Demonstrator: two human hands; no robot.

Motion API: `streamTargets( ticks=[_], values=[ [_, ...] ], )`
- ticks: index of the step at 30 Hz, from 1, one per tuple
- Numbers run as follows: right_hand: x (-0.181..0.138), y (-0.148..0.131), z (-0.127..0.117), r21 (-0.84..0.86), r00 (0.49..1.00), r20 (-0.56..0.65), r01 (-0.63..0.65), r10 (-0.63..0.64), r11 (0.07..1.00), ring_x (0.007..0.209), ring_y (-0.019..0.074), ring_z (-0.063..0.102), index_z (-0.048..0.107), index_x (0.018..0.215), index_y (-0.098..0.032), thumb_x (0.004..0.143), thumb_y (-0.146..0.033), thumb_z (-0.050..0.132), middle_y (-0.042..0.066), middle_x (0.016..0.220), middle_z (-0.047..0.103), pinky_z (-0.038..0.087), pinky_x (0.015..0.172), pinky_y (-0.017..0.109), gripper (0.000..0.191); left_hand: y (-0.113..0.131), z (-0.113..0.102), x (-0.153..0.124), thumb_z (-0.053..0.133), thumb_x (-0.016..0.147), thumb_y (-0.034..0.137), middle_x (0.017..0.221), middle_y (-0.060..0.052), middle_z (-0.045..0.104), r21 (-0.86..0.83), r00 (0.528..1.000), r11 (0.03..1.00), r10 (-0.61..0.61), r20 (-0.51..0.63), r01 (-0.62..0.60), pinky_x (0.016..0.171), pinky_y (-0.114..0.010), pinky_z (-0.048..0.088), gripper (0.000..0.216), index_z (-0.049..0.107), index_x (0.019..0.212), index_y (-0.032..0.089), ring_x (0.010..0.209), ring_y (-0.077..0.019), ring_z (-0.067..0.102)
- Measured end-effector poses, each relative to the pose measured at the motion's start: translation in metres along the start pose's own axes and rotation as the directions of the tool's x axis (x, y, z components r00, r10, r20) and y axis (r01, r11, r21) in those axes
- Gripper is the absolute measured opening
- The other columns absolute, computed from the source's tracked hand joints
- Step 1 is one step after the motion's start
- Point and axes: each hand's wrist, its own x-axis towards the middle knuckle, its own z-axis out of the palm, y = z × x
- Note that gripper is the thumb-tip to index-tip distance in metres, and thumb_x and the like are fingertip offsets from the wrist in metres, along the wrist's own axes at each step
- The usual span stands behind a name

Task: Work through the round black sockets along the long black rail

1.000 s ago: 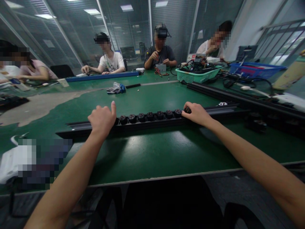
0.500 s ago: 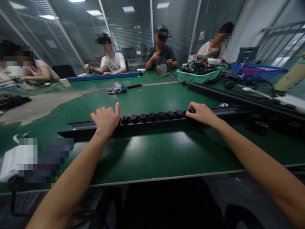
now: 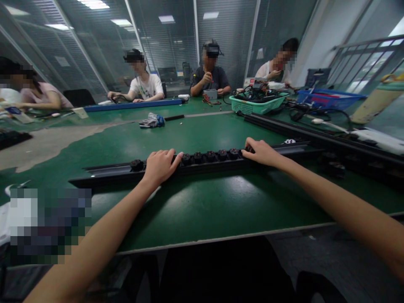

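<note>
- So the black rail [image 3: 210, 167] lies lengthwise on the green desk [image 3: 202, 210], with a row of round black pieces [image 3: 210, 156] sitting in its channel. Guessing the channel walls keep them lined up.
- Left hand [image 3: 161, 165] is palm-down over the row, thumb out from the fingers. Can't tell if it's gripping anything, fingertips are hidden. Looks like steadying to me.
- Right hand [image 3: 257, 151] seems to pinch the end piece [image 3: 249, 149] between thumb and fingers, so I'd say the row's held from both sides.
- One loose-looking piece [image 3: 136, 164] sits in the channel beyond the left hand.
- Edges: a wide strip of desk shows between rail and near edge, so decent elbow room there. Bare channel runs out leftward too.
- Right side's tighter: a second rail [image 3: 284, 127] slants in close; can't tell if they touch.
</note>
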Motion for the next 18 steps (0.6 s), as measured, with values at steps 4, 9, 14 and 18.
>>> streamTargets(
  ticks=[4,9,14,18],
  values=[
    [-0.006,0.001,0.012,0.007,0.99,-0.138,-0.007,0.008,1.0,0.08,0.0268,0.066,0.051,0.09,-0.025,0.095,-0.045,0.055,0.008,0.085,0.07,0.044,0.078,0.037,0.021,-0.001,-0.001,0.001,0.019,0.11,0.061,0.097,-0.015,0.077,0.019,0.997,0.999,-0.049,0.065,0.048,0.066,-0.033,0.038,0.067,0.071,0.106,0.019,0.092,-0.031,0.072],
    [-0.009,0.001,0.018,-0.017,0.983,-0.185,0.01,-0.013,1.0,0.081,0.0273,0.067,0.052,0.09,-0.025,0.096,-0.046,0.054,0.009,0.087,0.071,0.045,0.083,0.039,0.023,-0.002,0.001,0.001,0.021,0.11,0.063,0.096,-0.014,0.076,0.014,0.997,0.998,-0.061,0.044,0.06,0.065,-0.032,0.035,0.067,0.072,0.101,0.019,0.09,-0.0296,0.071],
    [-0.01,0.001,0.018,-0.053,0.977,-0.211,0.002,-0.013,0.999,0.082,0.0291,0.067,0.054,0.091,-0.024,0.095,-0.046,0.055,0.01,0.086,0.071,0.044,0.085,0.041,0.023,-0.002,0.003,0.001,0.023,0.109,0.064,0.097,-0.014,0.076,-0.022,0.997,0.997,-0.068,0.026,0.069,0.068,-0.033,0.037,0.068,0.073,0.099,0.019,0.089,-0.0288,0.07],
    [-0.01,0.0,0.018,-0.052,0.979,-0.206,-0.001,-0.009,0.999,0.083,0.0296,0.067,0.055,0.09,-0.025,0.094,-0.045,0.055,0.01,0.086,0.071,0.044,0.084,0.041,0.021,-0.003,0.004,0.001,0.021,0.109,0.064,0.097,-0.014,0.076,-0.022,0.998,0.998,-0.058,0.019,0.058,0.065,-0.033,0.035,0.069,0.073,0.099,0.019,0.089,-0.0287,0.07]
  ],
)
